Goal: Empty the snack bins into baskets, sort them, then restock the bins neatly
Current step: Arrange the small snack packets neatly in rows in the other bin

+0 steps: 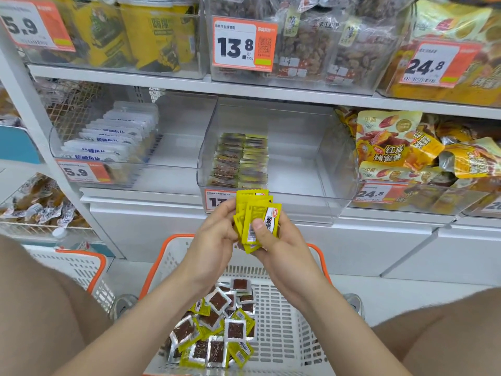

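Both hands hold one upright stack of small yellow snack packets (254, 213) in front of the middle clear bin (325, 191). My left hand (214, 232) grips the stack's left side. My right hand (279, 242) cups it from below, thumb pressed on the front packet. Inside that bin, two neat rows of the same packets (240, 161) fill the left part; its right part is bare. Below my arms, a white basket with an orange rim (287, 335) holds a loose pile of yellow and silver packets (217, 329).
A second white and orange basket (81, 267) stands at the left. The left bin (108, 142) holds rows of white and blue packets; the right bin (406, 156) holds yellow sweet-potato bags. Fuller bins line the shelf above. My knees flank the basket.
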A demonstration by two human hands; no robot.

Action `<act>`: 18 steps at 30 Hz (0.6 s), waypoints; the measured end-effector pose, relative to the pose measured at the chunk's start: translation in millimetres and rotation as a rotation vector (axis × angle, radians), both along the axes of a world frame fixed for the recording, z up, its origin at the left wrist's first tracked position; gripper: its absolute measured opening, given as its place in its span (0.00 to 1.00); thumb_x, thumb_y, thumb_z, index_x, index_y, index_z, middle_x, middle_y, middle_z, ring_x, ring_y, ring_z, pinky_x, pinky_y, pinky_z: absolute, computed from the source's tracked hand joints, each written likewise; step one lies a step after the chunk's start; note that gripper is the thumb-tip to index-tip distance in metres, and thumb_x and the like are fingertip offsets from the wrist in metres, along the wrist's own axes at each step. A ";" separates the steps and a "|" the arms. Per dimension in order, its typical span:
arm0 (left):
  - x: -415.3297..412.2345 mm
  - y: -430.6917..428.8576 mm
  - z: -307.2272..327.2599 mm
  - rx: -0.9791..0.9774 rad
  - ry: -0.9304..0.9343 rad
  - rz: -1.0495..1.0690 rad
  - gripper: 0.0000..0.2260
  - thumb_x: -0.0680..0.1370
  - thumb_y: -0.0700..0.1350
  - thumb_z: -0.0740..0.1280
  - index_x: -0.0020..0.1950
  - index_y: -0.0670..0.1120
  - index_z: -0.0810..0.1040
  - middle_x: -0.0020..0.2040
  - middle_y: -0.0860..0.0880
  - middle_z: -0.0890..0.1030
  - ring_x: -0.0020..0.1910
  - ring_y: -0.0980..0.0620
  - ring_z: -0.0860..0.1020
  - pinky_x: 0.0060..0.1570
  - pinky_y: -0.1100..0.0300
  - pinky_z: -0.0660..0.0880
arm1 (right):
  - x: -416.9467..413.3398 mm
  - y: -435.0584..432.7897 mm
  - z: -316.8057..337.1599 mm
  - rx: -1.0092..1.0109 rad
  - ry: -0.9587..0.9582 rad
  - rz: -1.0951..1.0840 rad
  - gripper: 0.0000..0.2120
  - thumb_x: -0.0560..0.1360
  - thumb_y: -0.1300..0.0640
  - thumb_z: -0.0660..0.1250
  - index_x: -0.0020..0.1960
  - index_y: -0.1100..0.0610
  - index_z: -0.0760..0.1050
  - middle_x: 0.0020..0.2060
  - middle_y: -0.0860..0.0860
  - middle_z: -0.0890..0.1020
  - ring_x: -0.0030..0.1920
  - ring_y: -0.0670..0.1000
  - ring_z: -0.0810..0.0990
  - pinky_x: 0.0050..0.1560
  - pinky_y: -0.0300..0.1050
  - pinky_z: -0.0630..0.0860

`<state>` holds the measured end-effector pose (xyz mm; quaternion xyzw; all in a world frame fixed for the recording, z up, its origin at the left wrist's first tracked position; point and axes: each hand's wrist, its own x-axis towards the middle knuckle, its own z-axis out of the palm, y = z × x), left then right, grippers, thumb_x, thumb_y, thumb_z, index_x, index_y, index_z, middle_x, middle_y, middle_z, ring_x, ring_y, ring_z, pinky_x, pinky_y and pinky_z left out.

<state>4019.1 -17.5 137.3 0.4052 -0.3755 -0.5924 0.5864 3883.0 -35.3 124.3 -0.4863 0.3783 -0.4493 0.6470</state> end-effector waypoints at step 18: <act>8.3 4.0 11.0 0.406 0.284 -0.346 0.17 0.77 0.43 0.66 0.65 0.42 0.81 0.59 0.40 0.82 0.55 0.42 0.81 0.60 0.46 0.75 | -16.0 8.5 22.8 -0.533 0.539 0.165 0.60 0.61 0.53 0.88 0.82 0.39 0.55 0.71 0.32 0.71 0.73 0.38 0.71 0.69 0.45 0.74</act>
